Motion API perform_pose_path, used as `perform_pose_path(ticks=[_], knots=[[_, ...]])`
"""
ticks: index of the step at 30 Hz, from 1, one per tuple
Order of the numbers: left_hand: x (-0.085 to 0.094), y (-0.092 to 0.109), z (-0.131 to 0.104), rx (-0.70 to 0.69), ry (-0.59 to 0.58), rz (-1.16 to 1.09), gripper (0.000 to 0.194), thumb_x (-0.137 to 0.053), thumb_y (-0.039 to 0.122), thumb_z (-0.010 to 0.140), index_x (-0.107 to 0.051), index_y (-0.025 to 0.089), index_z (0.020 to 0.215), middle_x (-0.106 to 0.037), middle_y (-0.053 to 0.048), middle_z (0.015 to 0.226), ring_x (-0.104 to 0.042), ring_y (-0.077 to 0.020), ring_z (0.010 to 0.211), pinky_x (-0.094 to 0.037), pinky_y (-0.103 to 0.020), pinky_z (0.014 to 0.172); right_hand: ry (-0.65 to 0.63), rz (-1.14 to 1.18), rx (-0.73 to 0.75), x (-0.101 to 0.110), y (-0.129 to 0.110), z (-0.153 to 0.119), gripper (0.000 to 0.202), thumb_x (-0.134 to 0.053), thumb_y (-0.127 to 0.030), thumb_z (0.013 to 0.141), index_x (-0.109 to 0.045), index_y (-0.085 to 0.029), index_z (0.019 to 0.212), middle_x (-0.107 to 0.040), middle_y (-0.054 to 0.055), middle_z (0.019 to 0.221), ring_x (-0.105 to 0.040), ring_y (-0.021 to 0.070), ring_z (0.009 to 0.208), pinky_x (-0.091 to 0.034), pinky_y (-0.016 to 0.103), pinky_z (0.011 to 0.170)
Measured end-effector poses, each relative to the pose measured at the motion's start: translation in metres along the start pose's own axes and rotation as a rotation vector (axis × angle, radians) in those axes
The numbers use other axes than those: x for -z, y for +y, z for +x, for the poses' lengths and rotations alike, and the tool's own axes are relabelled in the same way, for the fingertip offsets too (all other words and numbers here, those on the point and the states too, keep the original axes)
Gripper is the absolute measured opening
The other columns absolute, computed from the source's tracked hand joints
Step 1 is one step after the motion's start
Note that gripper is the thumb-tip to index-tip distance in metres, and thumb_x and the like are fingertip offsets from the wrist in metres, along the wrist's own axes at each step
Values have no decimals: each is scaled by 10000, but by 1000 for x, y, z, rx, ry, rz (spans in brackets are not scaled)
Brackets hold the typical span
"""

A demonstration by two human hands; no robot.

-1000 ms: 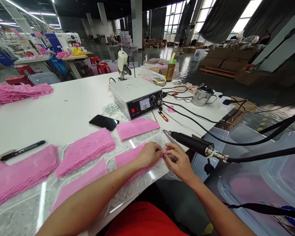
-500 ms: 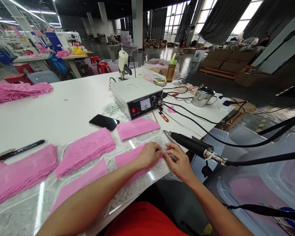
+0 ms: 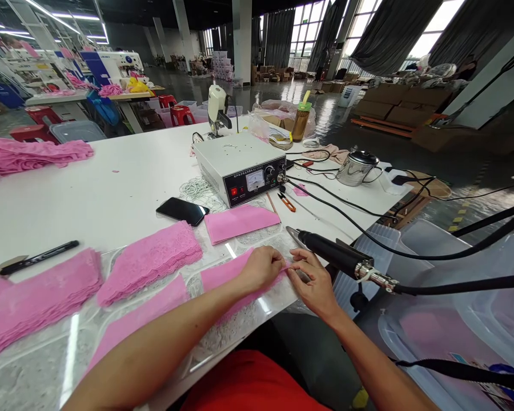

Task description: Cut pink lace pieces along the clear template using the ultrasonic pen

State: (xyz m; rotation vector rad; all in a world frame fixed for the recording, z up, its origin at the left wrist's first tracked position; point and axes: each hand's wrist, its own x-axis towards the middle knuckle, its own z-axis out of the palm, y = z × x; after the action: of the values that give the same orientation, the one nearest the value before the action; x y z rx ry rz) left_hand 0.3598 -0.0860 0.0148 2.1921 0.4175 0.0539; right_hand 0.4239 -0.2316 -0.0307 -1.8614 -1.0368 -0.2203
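A pink fabric piece [image 3: 225, 273] lies on the clear sheet near the table's front edge, partly under my left forearm. My left hand [image 3: 263, 267] pinches it near its right end. Fingers of my right hand [image 3: 312, 281] close on the tip of the same piece, just right of the left hand. Behind my right hand, a black handheld tool [image 3: 334, 251] with a pointed metal tip and a cable sits by the table edge. Another pink piece [image 3: 143, 317] lies to the left, partly under my forearm. A pink panel [image 3: 242, 222] rests beyond my hands.
Stacks of pink fabric [image 3: 152, 260] and a marker [image 3: 40, 257] lie at left. A phone [image 3: 183, 211], a control box [image 3: 244, 171], orange thread snips [image 3: 286, 201] and a glass pot [image 3: 357, 168] stand farther back. Plastic bins [image 3: 437, 342] are at right, below cables.
Both hands keep nearly the same place at the fabric's right end. The whole view has shifted very slightly.
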Motion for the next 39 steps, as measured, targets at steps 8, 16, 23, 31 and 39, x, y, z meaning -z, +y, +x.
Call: perform_pose_path(ticks=[8,16,23,31,39], knots=[[-1,-3,0,-19,10,-36,160,-540,172,764,-675,160,679,-646,-1,683,-577,-150,674,-452,-251,646,28,-1,24,0,1,-1,136,-580,-193,813,-640,-214,693,-652,88,1060,-657,189,876,-557,324,741],[6,1,0,-10,61,-79,162,-516,184,760,-635,166,651,-633,6,659,-572,-149,676,-443,-252,644,52,-60,-5,1,0,-2,137,-533,-129,741,-512,-219,639,-637,88,1061,-651,203,870,-546,364,775],[28,3,-10,7,175,-218,141,-538,191,764,-598,161,639,-613,12,643,-542,-125,636,-408,-226,594,43,-130,53,7,-1,-5,78,-562,-172,760,-518,-229,731,-643,98,1049,-639,247,990,-527,397,837],[69,-2,-50,103,351,-478,136,-547,177,824,-573,138,696,-630,-11,667,-572,-88,560,-459,-205,552,-141,-37,268,-3,-56,2,108,-607,-267,823,-551,-224,904,-646,39,805,-622,190,751,-505,319,687],[107,-16,-113,171,557,-537,121,-532,192,848,-568,133,749,-629,-15,638,-610,-91,584,-523,-215,594,-291,-161,390,-70,-85,-2,116,-545,-237,808,-515,-212,698,-578,11,602,-530,158,560,-359,285,537]])
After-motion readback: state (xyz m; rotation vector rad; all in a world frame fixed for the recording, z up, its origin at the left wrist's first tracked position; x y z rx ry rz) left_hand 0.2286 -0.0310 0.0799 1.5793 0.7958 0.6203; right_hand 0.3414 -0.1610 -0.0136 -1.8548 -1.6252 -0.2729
